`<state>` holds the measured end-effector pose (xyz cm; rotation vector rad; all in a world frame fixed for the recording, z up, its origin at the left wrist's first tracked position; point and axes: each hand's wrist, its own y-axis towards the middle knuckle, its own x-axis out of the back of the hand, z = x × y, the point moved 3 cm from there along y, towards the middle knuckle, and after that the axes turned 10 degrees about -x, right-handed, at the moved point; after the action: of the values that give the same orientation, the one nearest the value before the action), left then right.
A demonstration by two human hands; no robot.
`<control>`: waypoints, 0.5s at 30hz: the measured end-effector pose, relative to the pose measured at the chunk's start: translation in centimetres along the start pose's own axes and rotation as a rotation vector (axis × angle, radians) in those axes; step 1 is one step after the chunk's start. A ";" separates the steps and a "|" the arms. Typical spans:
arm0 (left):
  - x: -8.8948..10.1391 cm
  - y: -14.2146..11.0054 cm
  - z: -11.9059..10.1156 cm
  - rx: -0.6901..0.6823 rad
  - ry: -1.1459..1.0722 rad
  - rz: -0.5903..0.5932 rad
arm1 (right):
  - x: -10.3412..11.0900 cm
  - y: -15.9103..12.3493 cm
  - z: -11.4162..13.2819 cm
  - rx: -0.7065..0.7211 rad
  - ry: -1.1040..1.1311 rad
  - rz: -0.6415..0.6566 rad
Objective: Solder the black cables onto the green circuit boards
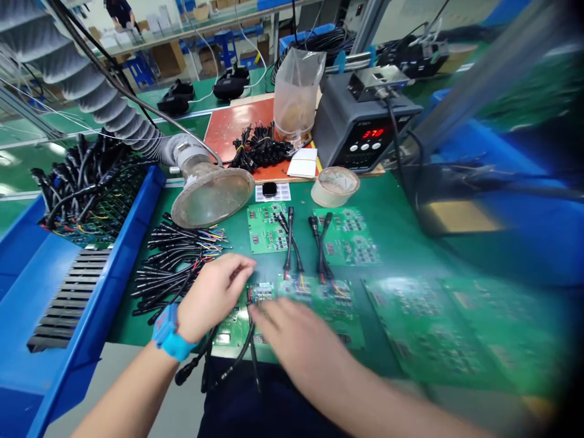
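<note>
My left hand point(214, 295), with a blue band on the wrist, rests over the near green circuit board point(337, 316) at the table's front edge, fingers curled on the wired end of a black cable point(239, 353). My right hand point(292, 334) is blurred and lies flat over the same board, fingers pointing left toward the left hand's fingertips. Black cables hang from the board over the table edge. Other black connector cables point(292, 240) lie soldered to the board's far side.
A pile of loose black cables point(173, 267) lies to the left. A fume extractor funnel point(212, 194) hangs over the table. Behind stand a soldering station point(360, 125), a tape roll point(335, 185), more boards point(424, 328) and a blue bin point(132, 225).
</note>
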<state>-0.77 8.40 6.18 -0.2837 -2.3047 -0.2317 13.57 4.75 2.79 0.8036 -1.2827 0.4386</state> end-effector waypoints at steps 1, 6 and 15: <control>0.3 -1.1 0.0 -0.030 0.066 0.039 | -0.6 0.5 1.3 0.077 0.032 -0.022; -1.8 -6.4 1.0 -0.144 0.392 0.256 | -2.5 1.2 3.0 0.217 0.055 -0.045; -3.7 -8.8 0.5 -0.228 0.497 0.369 | -0.9 2.2 -2.4 -0.066 0.293 0.015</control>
<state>-1.09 -0.40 2.41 -0.6772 -1.7010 -0.3344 13.46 8.11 2.40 0.6479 -1.0262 0.5037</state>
